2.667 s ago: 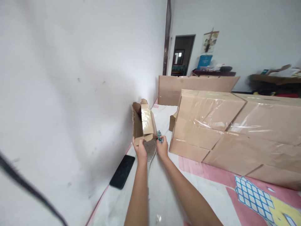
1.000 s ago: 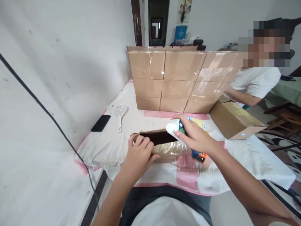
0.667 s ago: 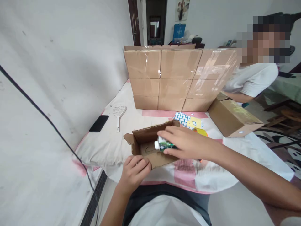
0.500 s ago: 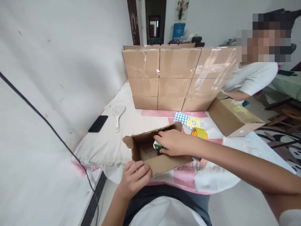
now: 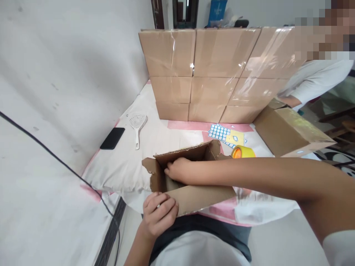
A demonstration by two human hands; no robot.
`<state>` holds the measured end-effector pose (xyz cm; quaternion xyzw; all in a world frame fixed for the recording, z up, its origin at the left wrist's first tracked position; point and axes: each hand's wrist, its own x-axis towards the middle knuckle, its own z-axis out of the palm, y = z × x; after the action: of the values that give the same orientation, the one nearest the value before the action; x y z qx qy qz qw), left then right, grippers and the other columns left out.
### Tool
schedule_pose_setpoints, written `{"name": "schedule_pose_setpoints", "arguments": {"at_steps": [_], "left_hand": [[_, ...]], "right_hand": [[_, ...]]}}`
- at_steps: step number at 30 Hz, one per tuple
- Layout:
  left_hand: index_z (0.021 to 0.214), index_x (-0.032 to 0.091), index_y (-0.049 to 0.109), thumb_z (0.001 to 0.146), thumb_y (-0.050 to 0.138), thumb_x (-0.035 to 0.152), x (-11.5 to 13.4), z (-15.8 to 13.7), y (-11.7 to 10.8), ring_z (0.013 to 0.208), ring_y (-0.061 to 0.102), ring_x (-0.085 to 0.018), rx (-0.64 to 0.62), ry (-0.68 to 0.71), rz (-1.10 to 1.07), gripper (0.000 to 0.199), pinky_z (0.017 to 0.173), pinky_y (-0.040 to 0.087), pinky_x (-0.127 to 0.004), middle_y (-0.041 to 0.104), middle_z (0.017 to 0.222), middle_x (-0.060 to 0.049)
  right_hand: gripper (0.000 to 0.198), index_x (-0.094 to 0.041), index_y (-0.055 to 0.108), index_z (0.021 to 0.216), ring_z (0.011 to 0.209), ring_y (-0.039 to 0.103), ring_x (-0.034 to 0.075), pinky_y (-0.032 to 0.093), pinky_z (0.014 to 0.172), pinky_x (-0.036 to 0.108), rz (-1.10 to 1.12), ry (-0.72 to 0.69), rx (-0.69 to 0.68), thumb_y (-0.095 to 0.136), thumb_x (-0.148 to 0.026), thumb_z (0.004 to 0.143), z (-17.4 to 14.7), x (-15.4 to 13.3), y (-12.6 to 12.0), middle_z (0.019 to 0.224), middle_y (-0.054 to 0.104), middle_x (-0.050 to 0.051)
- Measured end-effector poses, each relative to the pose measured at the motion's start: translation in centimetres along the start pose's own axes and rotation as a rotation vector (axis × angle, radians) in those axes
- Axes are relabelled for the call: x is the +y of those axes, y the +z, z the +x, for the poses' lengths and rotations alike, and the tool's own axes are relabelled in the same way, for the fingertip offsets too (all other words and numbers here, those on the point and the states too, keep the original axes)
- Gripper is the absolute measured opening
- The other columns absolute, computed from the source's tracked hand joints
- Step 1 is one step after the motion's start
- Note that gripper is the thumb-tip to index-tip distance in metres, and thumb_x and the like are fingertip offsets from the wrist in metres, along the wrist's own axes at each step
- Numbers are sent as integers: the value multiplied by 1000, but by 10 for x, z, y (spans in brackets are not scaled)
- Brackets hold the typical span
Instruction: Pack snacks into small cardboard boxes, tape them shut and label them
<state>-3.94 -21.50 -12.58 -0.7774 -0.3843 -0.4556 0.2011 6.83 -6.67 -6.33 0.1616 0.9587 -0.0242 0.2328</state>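
1. Pushing the right hand (image 5: 181, 171) deeper into the cardboard box (image 5: 206, 197) than half a second ago, shifting toward its left end and losing the green-and-white tube from view.
2. Not seeing enough of the right grip to tell wide from narrow, or whether holding the tube, so calling that a can't-tell.
3. Keeping the left hand (image 5: 161, 216) curled over the near-left corner of the box, gripping narrow on the cardboard edge.
4. Resting the box opening-up on the cloth-covered worktop (image 5: 116, 173), right in front of the body.
5. Parking a yellow tape roll (image 5: 246, 152) just beyond the right forearm (image 5: 249, 171), near a blue-grid print (image 5: 219, 132) on the cloth.
6. Leaving a black phone (image 5: 112, 138) lying by the wall (image 5: 55, 92), with a white perforated scoop (image 5: 138, 123) near it.
7. Standing a big taped cardboard block (image 5: 213, 92) across the back, plus a smaller carton (image 5: 294, 133) near its right end.
8. Also catching a co-worker's white sleeve (image 5: 324, 79) behind that carton.
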Motion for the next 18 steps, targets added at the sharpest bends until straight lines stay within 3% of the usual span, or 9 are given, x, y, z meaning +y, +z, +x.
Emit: {"name": "schedule_pose_setpoints", "arguments": {"at_steps": [5,11,15,18], "left_hand": [[79,24,70,89,65,6,0,7,-5,81,62,-14,-31,-14,-12,21,80,52,-32,71,73,2],[76,21,69,90,64,7,-4,9,-3,78,61,-14,-1,-30,3,21,73,48,-31,71,70,2],[74,21,70,91,60,7,-8,9,1,77,60,-14,35,-46,-36,24,73,47,-31,70,68,2],[74,23,70,92,59,7,-8,6,4,77,59,-14,45,-57,-47,26,76,46,-32,69,68,3]], "right_hand": [[31,-14,73,118,102,73,34,59,75,43,10,-48,-87,54,-6,94,5,-8,-7,122,71,22],[28,-13,75,115,96,73,33,58,74,40,-44,-156,-19,66,-15,88,-3,7,-15,115,72,20],[29,-11,74,113,93,74,31,58,71,36,-33,-166,-158,70,-18,86,-2,19,-3,114,73,18],[35,-9,70,121,90,74,31,57,68,37,-23,-145,-86,67,-16,87,-1,23,8,120,70,20]]}}
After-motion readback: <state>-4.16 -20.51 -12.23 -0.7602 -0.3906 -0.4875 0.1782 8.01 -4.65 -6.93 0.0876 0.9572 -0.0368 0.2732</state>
